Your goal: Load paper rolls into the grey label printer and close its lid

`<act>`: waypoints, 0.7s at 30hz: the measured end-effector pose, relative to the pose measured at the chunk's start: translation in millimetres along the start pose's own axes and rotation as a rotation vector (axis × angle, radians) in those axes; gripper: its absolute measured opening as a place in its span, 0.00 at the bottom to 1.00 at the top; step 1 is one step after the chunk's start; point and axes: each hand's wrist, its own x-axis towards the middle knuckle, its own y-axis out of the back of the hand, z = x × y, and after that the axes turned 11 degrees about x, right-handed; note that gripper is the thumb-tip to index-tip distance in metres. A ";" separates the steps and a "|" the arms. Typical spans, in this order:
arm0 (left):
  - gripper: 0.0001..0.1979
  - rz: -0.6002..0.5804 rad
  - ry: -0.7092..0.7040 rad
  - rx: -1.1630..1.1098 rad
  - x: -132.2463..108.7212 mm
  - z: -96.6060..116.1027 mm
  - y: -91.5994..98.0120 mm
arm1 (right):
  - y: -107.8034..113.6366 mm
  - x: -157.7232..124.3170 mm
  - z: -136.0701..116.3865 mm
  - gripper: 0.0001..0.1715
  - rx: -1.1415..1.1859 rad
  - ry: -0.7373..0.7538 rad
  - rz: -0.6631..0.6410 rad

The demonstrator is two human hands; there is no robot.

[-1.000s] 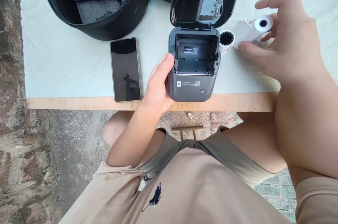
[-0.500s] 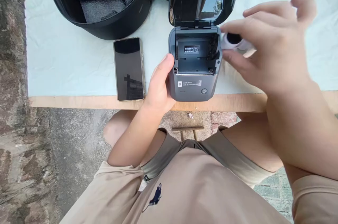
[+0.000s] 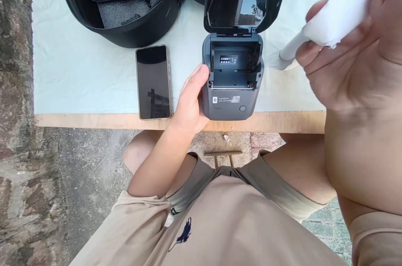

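A dark grey portable label printer [image 3: 232, 105] lies at the table's front edge with its lid [image 3: 245, 11] raised. Its paper bay is bare, showing a small sticker at the back. Wrapped around the printer's left side is my left hand [image 3: 193, 98], thumb along the edge. To the right, my right hand [image 3: 354, 57] is lifted close to the camera, palm toward me, closed on a white paper roll [image 3: 342, 11]. A narrower white piece [image 3: 292, 47] shows below the fingers; whether it belongs to the roll I cannot tell.
A smartphone [image 3: 153, 84] with a dark screen lies left of the printer. Behind it stands an unzipped black case [image 3: 135, 27] with grey foam and a strap. A pale cloth [image 3: 81, 78] covers the table; its wooden edge [image 3: 94, 121] runs before my knees.
My right hand has risen away from the printer's right side, up and to the right, turning palm toward me with the white roll. My left hand stays on the printer.
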 end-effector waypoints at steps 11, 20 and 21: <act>0.23 -0.118 -0.038 -0.097 0.4 -0.9 1.4 | -18.0 -4.4 -22.9 0.31 0.111 -0.492 -0.083; 0.24 -0.033 0.034 -0.038 -1.9 5.9 -4.0 | -31.2 -1.9 -22.4 0.20 0.325 -0.586 0.082; 0.23 -0.039 0.032 -0.042 -2.0 6.0 -3.9 | -31.2 -2.6 -23.6 0.16 0.346 -0.571 0.030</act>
